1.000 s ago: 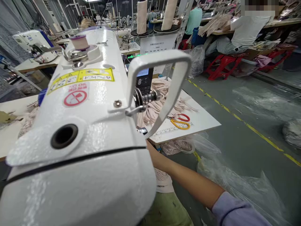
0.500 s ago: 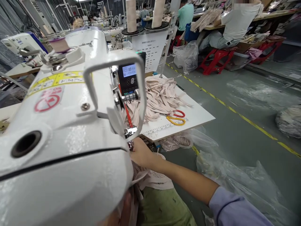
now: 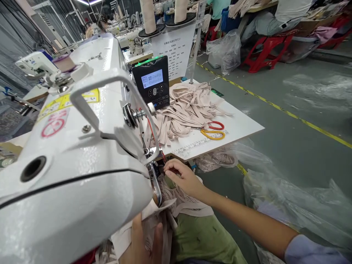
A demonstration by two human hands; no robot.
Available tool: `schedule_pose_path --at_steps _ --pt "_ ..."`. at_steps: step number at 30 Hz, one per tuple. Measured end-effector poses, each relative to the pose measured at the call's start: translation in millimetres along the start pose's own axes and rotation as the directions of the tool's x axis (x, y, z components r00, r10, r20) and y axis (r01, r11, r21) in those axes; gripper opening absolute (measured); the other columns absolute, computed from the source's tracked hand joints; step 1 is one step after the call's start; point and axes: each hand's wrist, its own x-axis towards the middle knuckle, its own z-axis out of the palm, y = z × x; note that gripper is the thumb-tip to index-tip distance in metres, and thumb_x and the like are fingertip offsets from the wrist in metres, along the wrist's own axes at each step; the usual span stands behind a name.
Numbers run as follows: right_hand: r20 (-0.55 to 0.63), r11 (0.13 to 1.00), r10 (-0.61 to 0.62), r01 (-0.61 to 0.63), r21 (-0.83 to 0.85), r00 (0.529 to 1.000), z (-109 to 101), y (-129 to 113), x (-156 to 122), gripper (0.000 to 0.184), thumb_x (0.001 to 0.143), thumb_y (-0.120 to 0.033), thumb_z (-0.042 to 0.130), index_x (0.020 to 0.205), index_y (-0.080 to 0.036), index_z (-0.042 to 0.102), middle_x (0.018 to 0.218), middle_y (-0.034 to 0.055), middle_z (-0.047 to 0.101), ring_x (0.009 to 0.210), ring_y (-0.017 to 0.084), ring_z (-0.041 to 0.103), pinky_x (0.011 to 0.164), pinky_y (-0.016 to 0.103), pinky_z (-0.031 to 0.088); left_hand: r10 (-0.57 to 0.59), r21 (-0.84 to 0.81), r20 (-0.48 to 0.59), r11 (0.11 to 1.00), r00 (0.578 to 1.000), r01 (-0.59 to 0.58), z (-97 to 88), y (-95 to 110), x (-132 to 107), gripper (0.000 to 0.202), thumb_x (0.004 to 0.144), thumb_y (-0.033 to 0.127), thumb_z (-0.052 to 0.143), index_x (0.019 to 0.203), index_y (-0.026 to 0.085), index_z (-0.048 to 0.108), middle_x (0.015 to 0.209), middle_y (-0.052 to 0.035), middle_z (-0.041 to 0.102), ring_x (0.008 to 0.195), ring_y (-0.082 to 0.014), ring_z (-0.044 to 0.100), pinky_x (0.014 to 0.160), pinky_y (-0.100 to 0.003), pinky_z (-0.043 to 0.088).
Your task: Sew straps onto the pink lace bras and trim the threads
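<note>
Beige lace (image 3: pixel 149 228) lies against left fingers (image 3: pixel 136 233) and beneath curled right fingers (image 3: pixel 176 166), both grips unclear.

Pale pinkish-beige fabric (image 3: pixel 194 209), part openwork lace and part smooth band, lies in loose, crumpled folds at the lower centre, below and beside the front end of a white sewing machine (image 3: pixel 79 161). A plain light band curves along the fabric's right side, and a smooth flap juts out just under the machine's metal fittings. More folds drop toward the bottom edge, partly covered. The machine stands large at left, glossy and rounded, its fittings reaching down close to the fabric; whether they touch is unclear
</note>
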Motion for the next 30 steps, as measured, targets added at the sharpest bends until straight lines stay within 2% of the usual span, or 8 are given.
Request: schedule_pose_path --at_steps 2,8,13,16,19,22,26,30 --pt "0.022 1.0 0.028 -0.028 0.006 0.999 0.2 -1.6 -6.1 0.015 0.098 -0.029 0.052 0.088 -0.021 0.06 0.098 0.0057 0.058 0.088 0.019 0.057 0.076 0.032 0.045 -0.027 0.003 0.016 1.0 0.999 0.027 0.9 1.2 -0.4 0.035 0.096 0.039 0.062 0.126 0.02 0.06 0.121 -0.0087 0.066 0.097 -0.0202 0.068 0.081 -0.038 0.059" --pt "0.041 0.994 0.015 -0.02 0.11 0.999 8.4 -12.2 -20.3 0.016 0.098 -0.033 0.054 0.088 -0.022 0.061 0.097 0.0046 0.059 0.092 0.019 0.057 0.082 0.033 0.045 -0.112 0.022 0.041 0.994 0.993 0.111 2.9 4.8 -4.1 0.061 0.094 0.043 0.055 0.151 0.025 0.042 0.115 -0.0146 0.075 0.059 -0.0229 0.072 0.041 -0.029 0.048" --pt "0.041 0.977 -0.067 0.057 0.206 0.997 18.2 -24.8 -28.5 0.02 0.093 -0.04 0.062 0.093 -0.022 0.057 0.096 0.0032 0.057 0.088 0.017 0.055 0.08 0.03 0.045 -0.163 0.052 0.018 0.985 0.986 0.162 3.8 13.9 -3.9 0.067 0.092 0.042 0.054 0.153 0.021 0.038 0.118 -0.0168 0.074 0.068 -0.0268 0.076 0.044 -0.03 0.052" --pt "0.028 0.977 -0.084 0.077 0.2 0.996 22.5 -30.4 -31.7 0.03 0.09 -0.049 0.065 0.092 -0.021 0.054 0.093 0.002 0.055 0.084 0.017 0.052 0.077 0.029 0.044 -0.032 0.052 -0.096 0.998 0.995 0.037 3.8 14.1 -3.4 0.071 0.092 0.038 0.057 0.155 0.017 0.033 0.122 -0.0198 0.072 0.085 -0.0291 0.077 0.052 -0.03 0.056" --pt "0.019 0.988 -0.063 0.06 0.144 0.998 25.1 -34.0 -34.1 0.038 0.087 -0.057 0.065 0.092 -0.021 0.053 0.091 0.0017 0.055 0.082 0.017 0.052 0.073 0.029 0.043 0.169 0.036 -0.179 0.986 0.969 -0.165 4.5 9.1 -4.6 0.079 0.091 0.029 0.061 0.159 0.015 0.022 0.12 -0.0223 0.072 0.081 -0.0291 0.077 0.047 -0.03 0.054" --pt "0.013 0.997 -0.055 0.055 0.057 0.998 27.0 -38.0 -36.0 0.041 0.085 -0.06 0.063 0.094 -0.021 0.053 0.091 0.002 0.056 0.081 0.018 0.052 0.073 0.03 0.042 0.206 0.016 -0.143 0.978 0.968 -0.206 6.1 2.7 -6.6 0.086 0.091 0.027 0.063 0.161 0.014 0.014 0.117 -0.0237 0.073 0.071 -0.0302 0.077 0.042 -0.031 0.051" --pt "-0.03 0.995 -0.079 0.077 -0.067 0.996 30.0 -45.0 -40.1 0.045 0.082 -0.062 0.066 0.093 -0.021 0.052 0.09 0.0028 0.058 0.08 0.019 0.052 0.072 0.031 0.04 0.183 -0.052 -0.057 0.981 0.981 -0.186 9.0 -2.5 -6.5 0.089 0.09 0.029 0.065 0.161 0.014 0.013 0.115 -0.0221 0.074 0.079 -0.0331 0.078 0.047 -0.033 0.056" --pt "-0.002 0.997 -0.042 0.042 -0.068 0.999 32.5 -46.6 -55.1 0.037 0.082 -0.053 0.069 0.093 -0.02 0.056 0.09 0.0028 0.059 0.082 0.019 0.053 0.074 0.03 0.041 0.318 -0.127 -0.095 0.936 0.943 -0.329 17.9 5.7 -15.6 0.092 0.091 0.025 0.064 0.162 0.021 0.005 0.115 -0.0164 0.076 0.091 -0.0321 0.077 0.059 -0.035 0.061"
